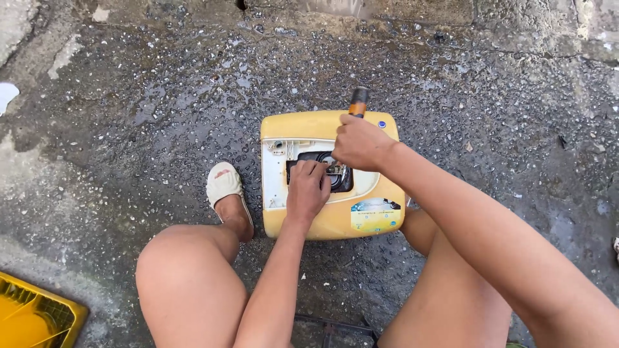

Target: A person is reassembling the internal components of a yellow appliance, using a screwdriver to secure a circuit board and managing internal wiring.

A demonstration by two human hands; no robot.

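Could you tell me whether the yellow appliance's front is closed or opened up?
Opened up: the yellow housing shows a dark opening, with the left hand reaching in.

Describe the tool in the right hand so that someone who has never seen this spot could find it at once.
On the wet concrete ground between the person's knees lies a yellow appliance casing. The right hand grips a screwdriver above its open middle. Its orange-and-black handle sticking up past the fist sets it apart.

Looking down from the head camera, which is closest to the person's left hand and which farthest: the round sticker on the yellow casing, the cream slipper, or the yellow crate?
From the left hand:
1. Round sticker, just to its right on the yellow casing.
2. Cream slipper, to its left on the wet ground.
3. Yellow crate, far off in the bottom-left corner.
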